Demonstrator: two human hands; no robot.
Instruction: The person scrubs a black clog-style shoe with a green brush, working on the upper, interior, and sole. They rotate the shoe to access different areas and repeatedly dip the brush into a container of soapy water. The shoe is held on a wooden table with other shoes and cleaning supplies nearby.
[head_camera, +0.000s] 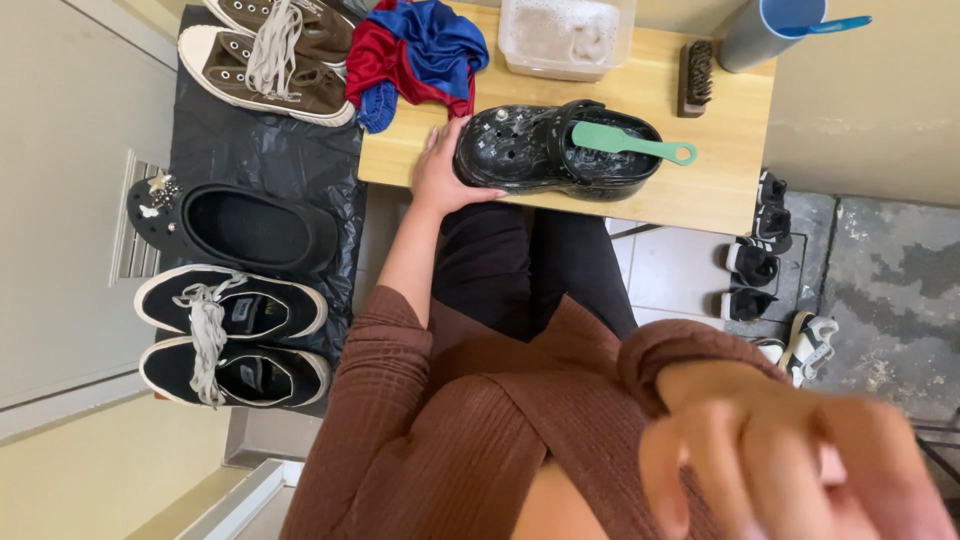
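Observation:
A wet, soapy black clog (520, 150) lies on its sole on a small wooden table (720, 170). My left hand (438, 172) is wrapped against its toe end and holds it. A green brush (625, 143) rests across the clog's opening, untouched. My right hand (790, 460) is raised close to the camera at the bottom right. It is blurred, its fingers are spread, and nothing shows in it. I wear a brown ribbed top and dark trousers.
On the table stand a clear tub of soapy water (565, 35), a wooden scrub brush (695, 75), a grey cup (765, 30) and a red and blue cloth (415, 50). Left, on black plastic sheeting (260, 150), lie brown sneakers (265, 60), another black clog (240, 228) and black sneakers (230, 305). Small shoes (755, 265) sit on the floor at right.

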